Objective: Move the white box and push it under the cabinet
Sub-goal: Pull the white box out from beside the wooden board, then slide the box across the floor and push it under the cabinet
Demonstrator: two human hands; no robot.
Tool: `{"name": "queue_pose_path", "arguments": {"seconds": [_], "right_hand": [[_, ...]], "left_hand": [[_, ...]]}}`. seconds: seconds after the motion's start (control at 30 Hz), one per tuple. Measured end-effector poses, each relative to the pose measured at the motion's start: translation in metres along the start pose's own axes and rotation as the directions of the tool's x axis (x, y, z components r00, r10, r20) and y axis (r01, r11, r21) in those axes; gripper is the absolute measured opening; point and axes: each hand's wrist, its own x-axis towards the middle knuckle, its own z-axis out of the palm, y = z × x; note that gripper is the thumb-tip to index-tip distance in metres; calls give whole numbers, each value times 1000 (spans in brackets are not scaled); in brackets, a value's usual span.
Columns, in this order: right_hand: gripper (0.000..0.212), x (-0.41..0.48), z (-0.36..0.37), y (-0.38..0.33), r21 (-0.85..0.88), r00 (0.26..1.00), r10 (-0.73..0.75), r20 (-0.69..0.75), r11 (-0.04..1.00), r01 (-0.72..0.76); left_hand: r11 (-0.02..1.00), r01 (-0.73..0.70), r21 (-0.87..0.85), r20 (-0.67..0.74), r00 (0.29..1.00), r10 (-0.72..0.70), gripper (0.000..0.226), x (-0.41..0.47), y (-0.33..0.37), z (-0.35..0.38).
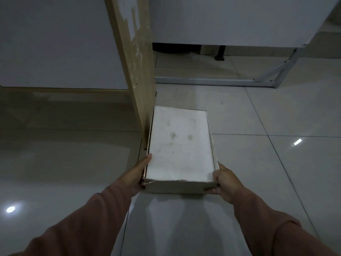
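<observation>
Right hand (224, 182) – grips the near right corner of the white box (180, 145), thumb on the rim, fingers curled along the front wall.
Left hand (141, 171) – laid flat against the near left wall, one digit straight along the edge; the rest hidden.
White box – open-topped, long side just beside a worn wooden side panel (134, 61).
Tiled floor (258, 117), glossy.
Cabinet (230, 21) – white, farther back, dark gap beneath, on a metal frame (212, 82).

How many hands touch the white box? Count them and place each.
2. Left hand flat against the white box, near left side; right hand gripping its near right corner.
</observation>
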Motion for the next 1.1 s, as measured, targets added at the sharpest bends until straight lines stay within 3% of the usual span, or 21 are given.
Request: {"name": "queue_pose_path", "arguments": {"seconds": [0.13, 0.27, 0.47, 0.6, 0.8, 1.1], "right_hand": [[74, 7, -10, 4, 73, 1000, -1, 27, 997, -1], [73, 7, -6, 3, 13, 999, -12, 45, 1000, 11], [30, 2, -4, -7, -295, 994, -105, -20, 951, 95], [36, -4, -3, -21, -365, 965, -259, -45, 903, 225], [37, -38, 1, -18, -425, 949, -313, -21, 862, 275], [38, -100, 22, -22, -494, 923, -377, -75, 818, 294]], "left_hand": [[988, 81, -129, 97, 993, -69, 60, 9, -1, 9], [988, 68, -137, 78, 995, -57, 66, 14, 1, 9], [989, 75, -124, 105, 993, -62, 68, 15, 4, 3], [993, 105, -50, 67, 993, -102, 73, 11, 11, -1], [992, 119, 51, 73, 990, -122, 83, -10, 26, -8], [986, 102, 133, 184, 975, -126, 63, -51, 40, -18]]}}
